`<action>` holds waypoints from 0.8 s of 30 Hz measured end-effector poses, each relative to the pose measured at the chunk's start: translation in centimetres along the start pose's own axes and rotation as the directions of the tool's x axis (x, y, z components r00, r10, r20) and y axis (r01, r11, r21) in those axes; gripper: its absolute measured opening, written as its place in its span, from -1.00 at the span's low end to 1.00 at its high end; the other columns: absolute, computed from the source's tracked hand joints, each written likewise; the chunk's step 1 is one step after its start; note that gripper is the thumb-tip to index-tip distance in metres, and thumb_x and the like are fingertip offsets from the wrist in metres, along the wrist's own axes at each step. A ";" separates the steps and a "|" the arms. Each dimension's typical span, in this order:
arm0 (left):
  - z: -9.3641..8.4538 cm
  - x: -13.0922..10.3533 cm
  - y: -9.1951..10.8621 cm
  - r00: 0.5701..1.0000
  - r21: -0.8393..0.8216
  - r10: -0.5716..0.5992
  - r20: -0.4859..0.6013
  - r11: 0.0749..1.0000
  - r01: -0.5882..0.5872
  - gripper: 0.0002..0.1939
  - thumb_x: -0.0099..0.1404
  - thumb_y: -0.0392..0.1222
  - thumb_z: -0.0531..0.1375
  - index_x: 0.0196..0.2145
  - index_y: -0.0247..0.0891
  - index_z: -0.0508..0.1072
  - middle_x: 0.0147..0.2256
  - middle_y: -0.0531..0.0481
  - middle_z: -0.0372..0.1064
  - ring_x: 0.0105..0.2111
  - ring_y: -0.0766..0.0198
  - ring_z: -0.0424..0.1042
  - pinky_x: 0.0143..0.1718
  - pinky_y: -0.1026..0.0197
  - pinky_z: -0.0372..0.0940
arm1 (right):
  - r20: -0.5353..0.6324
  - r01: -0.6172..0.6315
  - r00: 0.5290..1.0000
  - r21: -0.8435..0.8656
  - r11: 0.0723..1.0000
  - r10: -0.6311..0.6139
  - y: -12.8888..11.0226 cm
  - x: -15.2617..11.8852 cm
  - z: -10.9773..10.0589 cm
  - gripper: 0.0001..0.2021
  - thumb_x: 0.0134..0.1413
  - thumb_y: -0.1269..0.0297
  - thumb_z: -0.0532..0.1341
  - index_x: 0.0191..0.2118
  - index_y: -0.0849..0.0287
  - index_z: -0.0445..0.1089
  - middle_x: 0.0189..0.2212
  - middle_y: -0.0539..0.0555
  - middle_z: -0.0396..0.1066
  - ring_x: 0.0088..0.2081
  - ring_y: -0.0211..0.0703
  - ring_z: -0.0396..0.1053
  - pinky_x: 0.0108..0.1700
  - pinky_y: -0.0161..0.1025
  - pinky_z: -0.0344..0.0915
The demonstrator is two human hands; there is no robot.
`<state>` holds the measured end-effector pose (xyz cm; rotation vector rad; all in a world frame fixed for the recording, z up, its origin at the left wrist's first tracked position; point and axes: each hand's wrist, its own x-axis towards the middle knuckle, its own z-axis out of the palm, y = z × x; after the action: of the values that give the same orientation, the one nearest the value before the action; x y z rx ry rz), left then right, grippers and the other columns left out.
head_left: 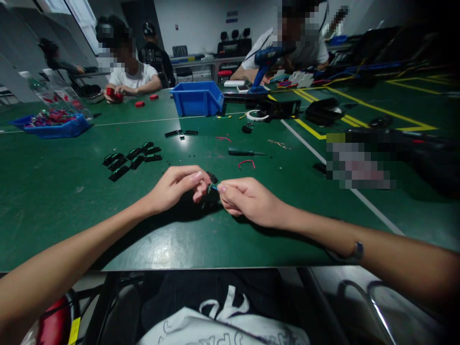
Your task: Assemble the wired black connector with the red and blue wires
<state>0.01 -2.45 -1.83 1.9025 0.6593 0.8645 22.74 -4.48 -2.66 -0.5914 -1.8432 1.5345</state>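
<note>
Both hands meet above the green table, close to its front half. My right hand [247,199] is closed in a pinch on a thin blue wire [214,187], a short length of which shows between the hands. Curled with thumb against fingers, my left hand [183,184] is at the wire's other end; a greenish bit shows at its fingertips. A small dark part [212,178] appears just beyond those fingertips; whether it is held or lies on the table I cannot tell.
Several black pieces [134,158] lie left of centre. Beyond my hands are a screwdriver [240,152], red wire bits [247,163] and a blue bin [197,99]. A blue tray [59,128] of wires sits left, beside bottles. A blue power drill [261,72] stands farther back; people work across the table.
</note>
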 end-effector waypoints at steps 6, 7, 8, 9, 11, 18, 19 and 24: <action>1.2 0.0 0.3 0.915 -0.239 -0.347 0.206 0.889 0.391 -0.60 0.43 0.06 0.16 -0.39 -0.35 0.39 -0.58 0.06 0.29 -0.61 0.39 0.29 -0.60 0.36 0.22 | 0.116 0.251 0.967 -0.590 0.767 -0.227 -0.1 0.4 -1.3 -0.63 0.37 0.28 0.04 -0.52 0.17 0.10 -0.61 -0.11 0.00 -0.54 -0.38 0.00 -0.42 -0.29 -0.04; 1.3 0.0 0.4 0.909 -0.222 -0.354 0.218 0.889 0.400 -0.63 0.42 0.03 0.19 -0.39 -0.35 0.38 -0.58 0.07 0.28 -0.62 0.41 0.28 -0.59 0.37 0.20 | 0.134 0.267 0.963 -0.603 0.752 -0.235 -0.1 0.5 -1.4 -0.63 0.37 0.29 0.04 -0.52 0.17 0.09 -0.61 -0.11 -0.01 -0.55 -0.38 0.00 -0.42 -0.28 -0.05; 1.3 0.0 0.5 0.909 -0.211 -0.352 0.224 0.893 0.397 -0.66 0.40 0.00 0.21 -0.38 -0.34 0.38 -0.58 0.08 0.29 -0.62 0.42 0.27 -0.58 0.37 0.19 | 0.140 0.267 0.963 -0.599 0.755 -0.229 -0.1 0.5 -1.4 -0.63 0.37 0.28 0.04 -0.52 0.17 0.09 -0.61 -0.12 -0.01 -0.55 -0.38 -0.01 -0.42 -0.28 -0.06; 1.2 0.0 0.6 0.913 -0.208 -0.341 0.221 0.899 0.386 -0.68 0.40 -0.01 0.23 -0.37 -0.34 0.38 -0.57 0.08 0.30 -0.61 0.42 0.28 -0.57 0.37 0.20 | 0.134 0.247 0.969 -0.578 0.778 -0.209 0.0 0.5 -1.5 -0.63 0.37 0.27 0.04 -0.52 0.17 0.10 -0.62 -0.12 -0.01 -0.56 -0.38 -0.01 -0.43 -0.29 -0.05; 1.0 0.1 0.6 0.927 -0.214 -0.310 0.210 0.911 0.353 -0.71 0.39 -0.02 0.23 -0.32 -0.33 0.39 -0.54 0.08 0.32 -0.58 0.42 0.30 -0.54 0.36 0.23 | 0.100 0.168 0.986 -0.489 0.856 -0.136 0.0 0.4 -1.3 -0.61 0.39 0.24 0.03 -0.52 0.18 0.14 -0.62 -0.11 0.03 -0.56 -0.39 0.01 -0.45 -0.31 -0.03; 0.7 -0.1 0.3 0.990 0.044 -0.124 0.065 0.992 0.121 -0.80 0.34 -0.13 0.29 -0.19 -0.32 0.47 -0.48 0.06 0.38 -0.51 0.41 0.35 -0.45 0.35 0.28 | 0.117 -0.127 0.988 0.198 0.972 0.105 0.3 0.4 -0.5 -0.57 0.36 0.06 0.12 -0.50 0.14 0.08 -0.62 -0.18 -0.04 -0.64 -0.45 -0.08 -0.60 -0.39 -0.08; 0.6 -0.1 0.3 0.999 0.147 -0.037 0.027 0.989 0.033 -0.82 0.33 -0.16 0.31 -0.20 -0.32 0.49 -0.43 0.03 0.42 -0.46 0.39 0.38 -0.39 0.34 0.31 | 0.132 -0.158 0.983 0.256 0.954 0.127 0.3 0.5 -0.5 -0.57 0.36 0.08 0.13 -0.51 0.14 0.07 -0.62 -0.18 -0.04 -0.65 -0.46 -0.08 -0.60 -0.40 -0.09; 0.1 -0.1 0.5 0.976 0.354 0.211 -0.060 0.918 -0.177 -0.87 0.33 -0.24 0.29 -0.17 -0.31 0.54 -0.29 -0.06 0.49 -0.33 0.33 0.47 -0.25 0.30 0.36 | 0.118 -0.223 0.974 0.342 0.913 0.193 0.2 1.1 -1.0 -0.57 0.36 0.18 0.11 -0.55 0.17 0.08 -0.66 -0.16 0.02 -0.69 -0.48 -0.05 -0.62 -0.43 -0.11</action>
<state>0.10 -2.82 -1.44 2.2849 0.7268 1.0245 22.74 -3.01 -2.51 -0.5732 -1.5423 2.0032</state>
